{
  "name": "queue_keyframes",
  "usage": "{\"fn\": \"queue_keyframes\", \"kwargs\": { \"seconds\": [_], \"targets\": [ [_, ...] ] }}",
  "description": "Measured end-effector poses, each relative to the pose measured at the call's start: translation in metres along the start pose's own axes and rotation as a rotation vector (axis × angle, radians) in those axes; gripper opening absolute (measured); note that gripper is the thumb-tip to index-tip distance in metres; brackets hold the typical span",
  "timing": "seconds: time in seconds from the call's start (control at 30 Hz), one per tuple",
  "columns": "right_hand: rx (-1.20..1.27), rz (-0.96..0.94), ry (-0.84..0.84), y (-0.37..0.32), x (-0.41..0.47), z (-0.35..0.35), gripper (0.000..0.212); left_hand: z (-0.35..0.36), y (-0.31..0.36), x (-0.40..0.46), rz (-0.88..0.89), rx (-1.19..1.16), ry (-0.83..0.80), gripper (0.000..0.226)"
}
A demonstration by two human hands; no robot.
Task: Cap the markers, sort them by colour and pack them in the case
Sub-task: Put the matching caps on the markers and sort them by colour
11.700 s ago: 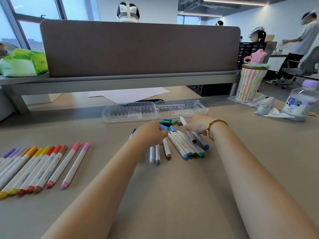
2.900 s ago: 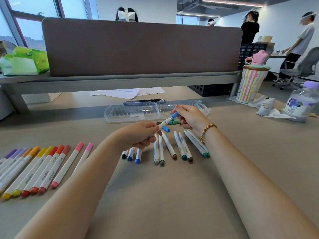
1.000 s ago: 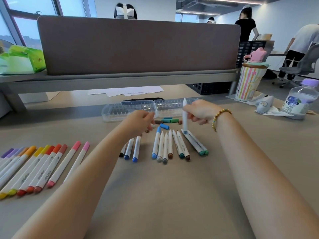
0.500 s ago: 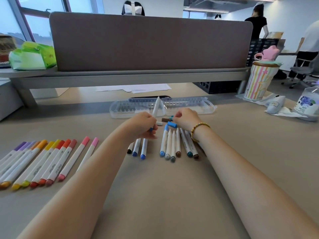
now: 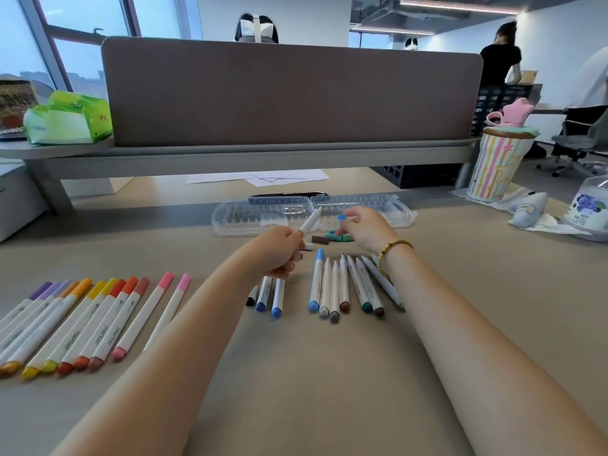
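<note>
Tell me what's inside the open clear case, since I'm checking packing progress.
The clear case shows only empty ribbed slots; no markers are packed. The left hand's marker and the right hand cover its middle.

our arms are bare, no sleeves showing; a yellow-green beaded bracelet (image 5: 393, 247) circles our right wrist.

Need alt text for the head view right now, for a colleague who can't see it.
Left hand holds an uncapped marker tip-up while the right hand pinches a blue cap beside it, in front of the open clear case; capped warm-coloured markers lie far left.
</note>
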State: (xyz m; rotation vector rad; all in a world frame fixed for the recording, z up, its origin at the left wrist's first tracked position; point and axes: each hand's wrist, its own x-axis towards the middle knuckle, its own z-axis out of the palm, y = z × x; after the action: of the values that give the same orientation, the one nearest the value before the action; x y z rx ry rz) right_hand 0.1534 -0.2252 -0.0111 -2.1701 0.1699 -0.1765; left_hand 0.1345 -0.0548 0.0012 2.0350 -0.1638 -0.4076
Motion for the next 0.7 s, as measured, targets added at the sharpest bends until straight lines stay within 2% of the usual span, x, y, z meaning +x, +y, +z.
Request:
{"fn": "queue_keyframes", "kwargs": {
  "seconds": [0.1, 0.2, 0.47, 0.6, 0.7],
  "targets": [
    [0.307, 0.032, 0.003, 0.002, 0.0, -0.012, 0.027, 0.002, 0.0, 0.0, -0.008, 0.03, -0.043, 0.03],
    [0.516, 0.113, 0.001, 0.007, 0.0, -0.015, 0.012, 0.004, 0.002, -0.002, -0.013, 0.07, -0.085, 0.031],
    [0.618, 0.218, -0.051, 0.009, 0.001, -0.013, 0.016, 0.008, 0.003, -0.005, -0.013, 0.19, -0.126, 0.03],
    [0.6, 0.193, -0.106, 0.009, 0.0, -0.011, 0.021, 0.008, 0.004, -0.005, -0.018, 0.192, -0.133, 0.03],
    [0.601, 0.179, -0.109, 0.008, 0.0, -0.011, 0.017, 0.008, 0.004, -0.005, -0.017, 0.184, -0.13, 0.031]
  ]
}}
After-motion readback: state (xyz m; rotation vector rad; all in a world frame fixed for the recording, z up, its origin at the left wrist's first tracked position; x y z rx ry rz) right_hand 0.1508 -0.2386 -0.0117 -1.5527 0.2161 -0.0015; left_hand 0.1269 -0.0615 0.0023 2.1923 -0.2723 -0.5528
